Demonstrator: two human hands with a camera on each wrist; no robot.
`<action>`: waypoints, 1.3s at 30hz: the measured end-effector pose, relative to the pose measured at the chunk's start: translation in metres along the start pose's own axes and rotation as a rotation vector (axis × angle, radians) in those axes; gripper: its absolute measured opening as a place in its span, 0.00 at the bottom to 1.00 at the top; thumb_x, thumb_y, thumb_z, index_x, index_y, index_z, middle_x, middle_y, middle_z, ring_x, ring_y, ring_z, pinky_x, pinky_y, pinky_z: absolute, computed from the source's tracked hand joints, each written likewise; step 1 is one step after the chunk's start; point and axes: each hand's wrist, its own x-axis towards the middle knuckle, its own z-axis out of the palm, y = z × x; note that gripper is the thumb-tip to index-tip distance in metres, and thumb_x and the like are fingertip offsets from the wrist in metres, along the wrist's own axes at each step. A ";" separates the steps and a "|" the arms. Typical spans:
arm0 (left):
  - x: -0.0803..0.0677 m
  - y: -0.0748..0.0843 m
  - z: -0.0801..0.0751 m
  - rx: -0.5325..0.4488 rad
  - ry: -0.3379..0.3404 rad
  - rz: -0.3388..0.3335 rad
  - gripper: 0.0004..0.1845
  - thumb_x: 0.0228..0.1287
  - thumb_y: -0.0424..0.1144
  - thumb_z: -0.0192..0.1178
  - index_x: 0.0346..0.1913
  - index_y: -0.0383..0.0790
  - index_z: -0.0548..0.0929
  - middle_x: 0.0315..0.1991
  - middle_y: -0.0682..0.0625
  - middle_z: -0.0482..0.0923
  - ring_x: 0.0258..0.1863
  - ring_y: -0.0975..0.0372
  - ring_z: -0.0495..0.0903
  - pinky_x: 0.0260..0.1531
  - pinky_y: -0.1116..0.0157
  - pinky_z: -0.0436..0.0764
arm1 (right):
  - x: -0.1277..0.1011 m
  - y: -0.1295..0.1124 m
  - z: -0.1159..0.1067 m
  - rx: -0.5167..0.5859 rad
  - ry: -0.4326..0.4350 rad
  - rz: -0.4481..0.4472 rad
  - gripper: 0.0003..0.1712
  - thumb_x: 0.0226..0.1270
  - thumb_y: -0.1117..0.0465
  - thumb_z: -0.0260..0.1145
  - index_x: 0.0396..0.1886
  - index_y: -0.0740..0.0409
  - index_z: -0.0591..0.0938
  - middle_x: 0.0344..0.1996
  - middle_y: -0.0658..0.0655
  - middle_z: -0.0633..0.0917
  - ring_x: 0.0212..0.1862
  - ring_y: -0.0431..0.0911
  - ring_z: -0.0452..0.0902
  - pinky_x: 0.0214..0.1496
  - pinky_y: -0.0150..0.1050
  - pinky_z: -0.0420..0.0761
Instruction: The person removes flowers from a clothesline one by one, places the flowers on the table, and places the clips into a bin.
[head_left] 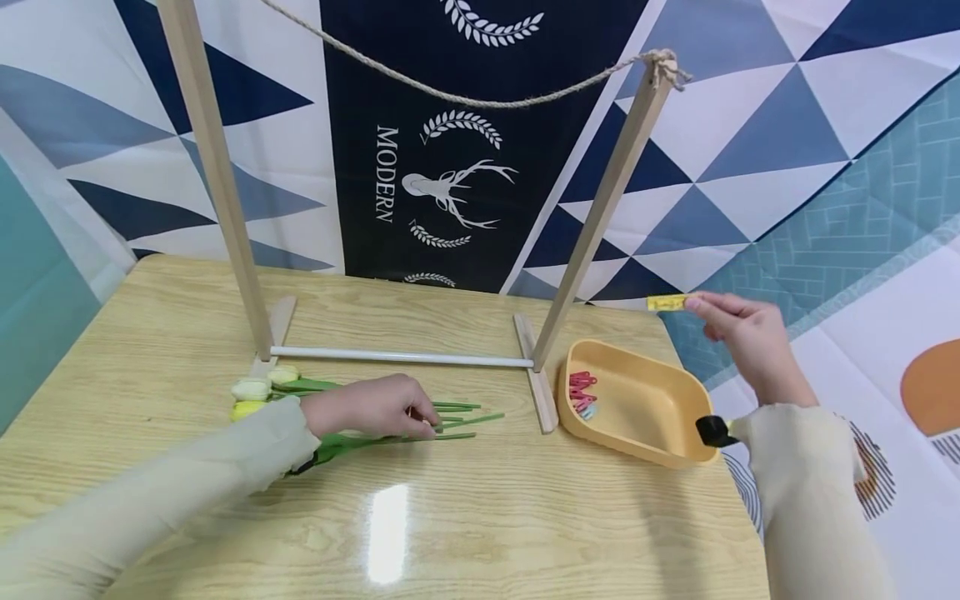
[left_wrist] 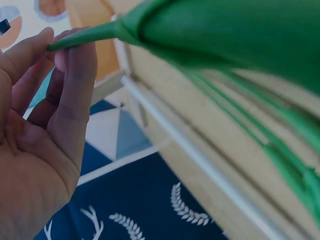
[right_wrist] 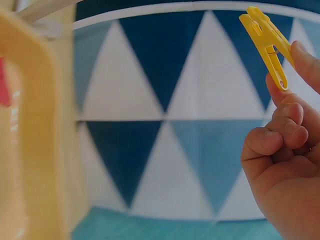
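My right hand (head_left: 757, 337) is raised above the right end of the table and pinches a yellow clothespin (right_wrist: 265, 47) between thumb and index finger. Its other fingers curl into the palm. Over the middle of the table, my left hand (head_left: 375, 407) pinches the thin end of a green tulip stem (left_wrist: 85, 36) between thumb and fingertips. More green stems (head_left: 480, 418) lie under and beyond that hand. The white and yellow tulip heads (head_left: 251, 388) point left, partly hidden by my sleeve. Broad green leaves (left_wrist: 225, 35) fill the upper part of the left wrist view.
A yellow-orange basin (head_left: 637, 408) stands at the right, holding several pink clothespins (head_left: 581, 387) and a light blue one (head_left: 588, 412). Behind the flowers rises a wooden frame with two posts (head_left: 603, 208), a white crossbar (head_left: 397, 356) and a sagging rope (head_left: 480, 102). Patterned cloth (head_left: 442, 183) hangs behind.
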 end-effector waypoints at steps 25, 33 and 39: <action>0.015 -0.034 0.058 0.012 -0.037 -0.058 0.07 0.62 0.35 0.60 0.37 0.39 0.87 0.18 0.61 0.70 0.17 0.72 0.61 0.23 0.76 0.66 | -0.020 0.114 0.084 -0.117 -0.398 0.206 0.30 0.59 0.42 0.65 0.50 0.62 0.82 0.13 0.48 0.66 0.20 0.45 0.62 0.32 0.38 0.67; 0.016 -0.045 0.068 0.028 0.018 -0.076 0.05 0.61 0.36 0.61 0.37 0.39 0.85 0.18 0.60 0.69 0.19 0.72 0.65 0.30 0.73 0.72 | -0.020 0.119 0.101 -0.104 -0.448 0.211 0.25 0.63 0.49 0.63 0.50 0.65 0.82 0.11 0.45 0.70 0.20 0.39 0.62 0.32 0.35 0.69; 0.018 -0.044 0.068 0.133 0.058 -0.050 0.04 0.62 0.36 0.59 0.31 0.43 0.83 0.17 0.61 0.65 0.18 0.72 0.62 0.28 0.73 0.69 | -0.019 0.122 0.108 -0.229 -0.443 0.180 0.26 0.61 0.44 0.64 0.46 0.63 0.84 0.29 0.51 0.86 0.29 0.40 0.69 0.33 0.34 0.71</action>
